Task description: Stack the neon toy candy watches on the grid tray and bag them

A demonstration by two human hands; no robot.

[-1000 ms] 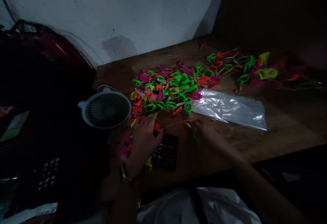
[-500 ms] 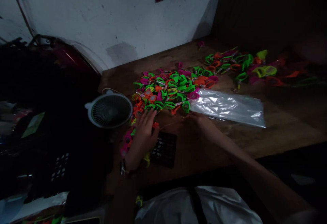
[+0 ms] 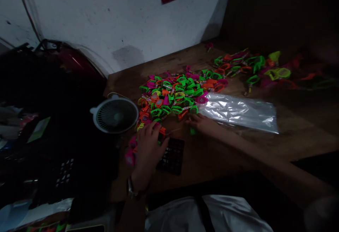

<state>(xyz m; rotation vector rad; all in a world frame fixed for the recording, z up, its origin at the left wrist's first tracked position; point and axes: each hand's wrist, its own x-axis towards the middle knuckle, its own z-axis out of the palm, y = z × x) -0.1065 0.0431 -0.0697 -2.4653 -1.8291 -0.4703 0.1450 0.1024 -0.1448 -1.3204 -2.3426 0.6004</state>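
Note:
A heap of toy watches (image 3: 178,94) in bright green, orange, pink and yellow plastic lies on the wooden table. At its near left edge my left hand (image 3: 149,142) is curled over several watches, thumb apart from the fingers; orange and green bits show between them. My right hand (image 3: 201,122) is at the near right edge of the heap, fingers bent down over a green toy watch (image 3: 193,131) that partly shows below them. The dim light hides the fingertips. Just right of the heap lies a stack of clear plastic bags (image 3: 241,113).
A small white fan (image 3: 116,114) stands left of the heap. A black plastic grid (image 3: 171,156) lies beside my left hand. More toy watches (image 3: 254,64) spread along the back right. The white wall (image 3: 137,16) rises behind the table (image 3: 212,158).
My left hand has drawn back a little toward me, its fingers more curled. My right hand has shifted slightly left, and a green toy watch now shows under its fingers.

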